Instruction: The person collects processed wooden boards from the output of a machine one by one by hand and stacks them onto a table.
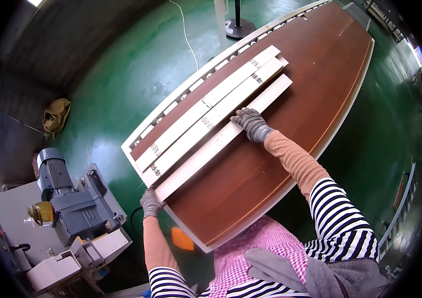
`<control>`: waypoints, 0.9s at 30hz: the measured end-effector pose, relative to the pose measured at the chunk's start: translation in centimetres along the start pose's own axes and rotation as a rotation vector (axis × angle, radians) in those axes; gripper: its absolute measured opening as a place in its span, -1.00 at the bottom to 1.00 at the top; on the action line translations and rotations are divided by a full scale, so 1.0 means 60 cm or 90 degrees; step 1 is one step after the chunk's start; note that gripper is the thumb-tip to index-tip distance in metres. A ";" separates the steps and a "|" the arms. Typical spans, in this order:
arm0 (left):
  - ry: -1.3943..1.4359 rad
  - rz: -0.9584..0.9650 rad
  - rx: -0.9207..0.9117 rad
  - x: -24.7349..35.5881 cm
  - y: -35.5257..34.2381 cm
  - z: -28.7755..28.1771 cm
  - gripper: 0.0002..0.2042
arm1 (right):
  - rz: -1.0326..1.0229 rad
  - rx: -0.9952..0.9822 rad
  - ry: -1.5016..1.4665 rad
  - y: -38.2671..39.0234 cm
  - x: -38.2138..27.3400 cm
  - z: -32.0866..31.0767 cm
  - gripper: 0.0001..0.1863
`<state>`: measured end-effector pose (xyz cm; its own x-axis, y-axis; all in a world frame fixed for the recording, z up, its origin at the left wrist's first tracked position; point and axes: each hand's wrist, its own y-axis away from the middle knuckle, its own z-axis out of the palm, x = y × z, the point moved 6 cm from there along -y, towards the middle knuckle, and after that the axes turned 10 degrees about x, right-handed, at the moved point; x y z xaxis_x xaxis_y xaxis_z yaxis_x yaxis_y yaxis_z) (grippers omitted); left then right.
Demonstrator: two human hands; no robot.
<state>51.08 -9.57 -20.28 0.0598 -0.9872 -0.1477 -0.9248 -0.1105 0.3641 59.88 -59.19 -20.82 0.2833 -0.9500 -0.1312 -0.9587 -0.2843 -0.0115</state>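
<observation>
A long, narrow white board (221, 140) lies slanting across the brown tabletop, its surface plain apart from faint marks. My left hand (152, 202), in a grey knit glove, grips its near left end at the table's corner. Farther along, my right hand (253, 125), gloved the same way, has its fingers wrapped over the board. Beyond it, separated by a narrow dark gap, lies a similar white board (216, 115) with dark printing. Another printed white board (208, 102) is right beside that one, on the far side. A short end of a further white piece sticks out beneath their far ends.
The brown tabletop (320, 74) has a pale rim, with a row of rollers (184, 96) along its far left edge. A grey motor machine (79, 203) stands at left. An orange piece (182, 239) sits below the table corner. A round black stand base (239, 28) is behind.
</observation>
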 end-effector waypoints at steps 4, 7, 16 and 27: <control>0.018 0.087 -0.022 0.020 0.036 0.001 -0.27 | 0.100 0.068 -0.084 0.061 0.000 -0.023 -0.11; 0.092 0.130 0.069 0.042 0.119 -0.037 -0.33 | 0.418 0.312 -0.365 0.187 0.049 0.024 -0.15; 0.022 0.148 0.138 0.077 0.340 -0.168 -0.59 | 0.877 0.317 -1.661 0.187 -0.108 0.101 -0.62; 0.255 0.192 0.259 0.003 0.094 -0.217 -0.31 | 0.641 0.218 -1.237 -0.065 -0.050 -0.049 -0.36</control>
<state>50.74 -11.84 -6.29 -0.1624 -0.9430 0.2906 -0.9867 0.1533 -0.0539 62.86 -55.64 -17.45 -0.3212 0.5982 -0.7342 -0.7557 0.3053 0.5794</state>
